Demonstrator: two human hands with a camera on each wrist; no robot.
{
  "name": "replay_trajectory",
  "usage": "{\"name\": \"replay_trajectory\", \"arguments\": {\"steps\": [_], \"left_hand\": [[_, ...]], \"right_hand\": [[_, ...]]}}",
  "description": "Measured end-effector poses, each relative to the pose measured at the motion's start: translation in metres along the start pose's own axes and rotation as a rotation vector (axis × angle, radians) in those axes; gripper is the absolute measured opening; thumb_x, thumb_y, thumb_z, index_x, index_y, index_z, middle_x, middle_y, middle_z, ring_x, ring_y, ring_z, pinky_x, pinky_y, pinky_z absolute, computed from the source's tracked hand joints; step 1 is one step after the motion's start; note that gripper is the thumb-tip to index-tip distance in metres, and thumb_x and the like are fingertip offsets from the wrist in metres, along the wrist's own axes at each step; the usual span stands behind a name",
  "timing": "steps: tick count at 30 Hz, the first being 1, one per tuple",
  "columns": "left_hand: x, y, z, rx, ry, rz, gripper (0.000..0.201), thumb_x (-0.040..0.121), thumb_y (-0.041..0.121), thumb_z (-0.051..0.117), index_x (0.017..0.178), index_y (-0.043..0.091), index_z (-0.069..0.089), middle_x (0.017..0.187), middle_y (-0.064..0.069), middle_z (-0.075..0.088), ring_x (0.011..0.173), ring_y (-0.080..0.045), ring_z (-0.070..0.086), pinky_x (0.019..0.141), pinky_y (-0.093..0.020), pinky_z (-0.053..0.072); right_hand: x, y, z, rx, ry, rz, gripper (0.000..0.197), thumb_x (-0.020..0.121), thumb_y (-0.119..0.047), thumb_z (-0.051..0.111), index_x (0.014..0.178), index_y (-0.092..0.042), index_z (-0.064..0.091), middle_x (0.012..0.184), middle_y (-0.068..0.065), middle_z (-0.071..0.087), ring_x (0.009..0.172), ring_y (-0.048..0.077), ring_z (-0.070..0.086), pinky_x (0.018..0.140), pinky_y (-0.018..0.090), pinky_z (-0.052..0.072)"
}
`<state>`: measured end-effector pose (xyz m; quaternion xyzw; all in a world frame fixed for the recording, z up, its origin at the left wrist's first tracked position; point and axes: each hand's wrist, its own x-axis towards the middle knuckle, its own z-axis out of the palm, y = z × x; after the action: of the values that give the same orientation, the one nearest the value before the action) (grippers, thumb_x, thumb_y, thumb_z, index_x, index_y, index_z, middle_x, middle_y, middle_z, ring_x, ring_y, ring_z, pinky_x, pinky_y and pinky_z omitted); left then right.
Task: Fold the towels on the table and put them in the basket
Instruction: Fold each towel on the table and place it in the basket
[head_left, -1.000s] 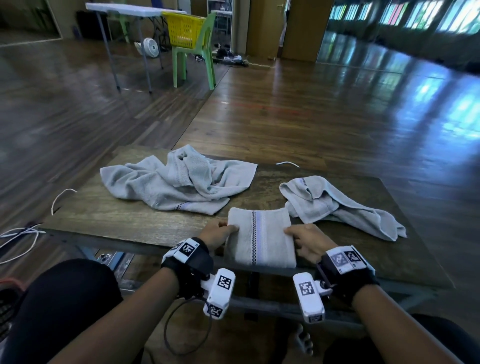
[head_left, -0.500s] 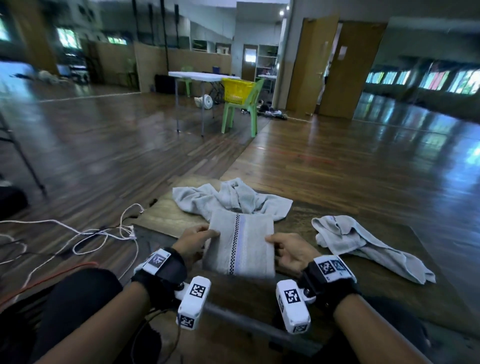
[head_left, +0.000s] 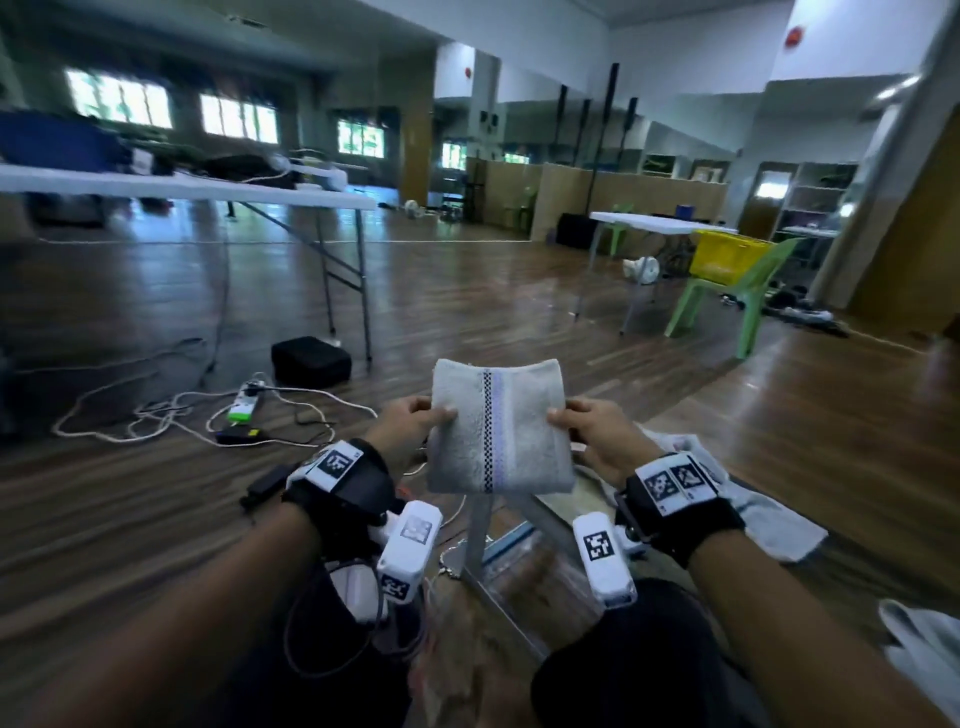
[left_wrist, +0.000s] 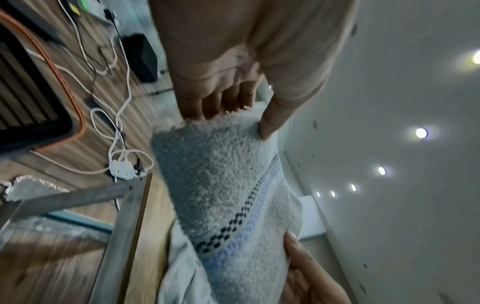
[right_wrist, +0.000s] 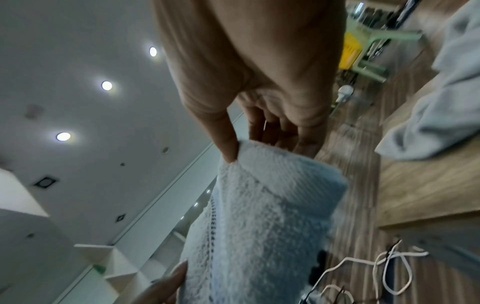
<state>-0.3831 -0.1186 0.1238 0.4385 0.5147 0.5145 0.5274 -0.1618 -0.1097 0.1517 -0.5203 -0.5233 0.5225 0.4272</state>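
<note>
Fingers (head_left: 435, 415) of both hands pinching folded towel's (head_left: 500, 431) side edges, held in air

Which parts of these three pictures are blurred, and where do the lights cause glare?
Head view: the folded towel between the left hand and right hand is fairly sharp; edges smear, windows blow out. Left wrist view: ceiling lamps flare; the floor cables are streaked. Right wrist view: lamps glare too; the towel's pile is soft.
</note>
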Motion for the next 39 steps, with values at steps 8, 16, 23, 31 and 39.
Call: {"name": "replay_trajectory", "arguments": {"steps": [8,16,23,31,39], "left_hand": [[0.013,0.004,-0.093,-0.013,0.244,-0.017,0.008,0.090,0.006,0.054,0.088,0.012,0.058,0.078,-0.006,0.059,0.054,-0.012,0.056,0.042,-0.014,0.041],[0.061,-0.075,-0.150,0.126,0.364,-0.196,0.021,0.089,-0.004,0.052,0.109,-0.002,0.056,0.038,0.008,0.057,0.027,0.000,0.048,0.028,-0.007,0.030],[0.135,-0.233,-0.188,0.298,0.338,-0.545,0.022,0.084,0.013,0.057,0.063,0.008,0.055,0.059,-0.009,0.062,0.054,-0.019,0.053,0.053,-0.020,0.042],[0.212,-0.379,-0.214,0.389,0.344,-0.742,0.014,0.082,0.010,0.050,0.084,0.001,0.062,0.090,-0.017,0.059,0.090,-0.031,0.061,0.076,-0.033,0.047],[0.266,-0.442,-0.228,0.387,0.403,-0.725,0.018,0.089,0.011,0.048,0.073,0.012,0.057,0.088,-0.011,0.055,0.082,-0.021,0.052,0.074,-0.027,0.040]], "right_hand": [[0.061,0.000,0.101,-0.005,-0.221,0.021,0.016,0.089,-0.004,0.057,0.105,-0.003,0.058,0.086,0.007,0.064,0.074,0.019,0.061,0.063,0.032,0.055],[0.132,0.091,0.175,-0.066,-0.248,0.301,0.009,0.090,-0.008,0.055,0.083,-0.012,0.060,0.080,0.006,0.061,0.072,0.020,0.057,0.068,0.034,0.047],[0.214,0.267,0.218,-0.357,-0.138,0.621,0.044,0.058,-0.029,0.063,0.097,-0.007,0.061,0.094,0.014,0.066,0.082,0.029,0.061,0.073,0.036,0.053],[0.278,0.380,0.266,-0.548,-0.146,0.749,0.034,0.086,-0.012,0.049,0.112,0.007,0.060,0.098,0.017,0.060,0.087,0.026,0.053,0.070,0.029,0.035],[0.335,0.442,0.286,-0.542,-0.091,0.792,0.023,0.082,-0.013,0.048,0.097,-0.001,0.059,0.078,0.010,0.057,0.081,0.027,0.055,0.068,0.028,0.039]]}}
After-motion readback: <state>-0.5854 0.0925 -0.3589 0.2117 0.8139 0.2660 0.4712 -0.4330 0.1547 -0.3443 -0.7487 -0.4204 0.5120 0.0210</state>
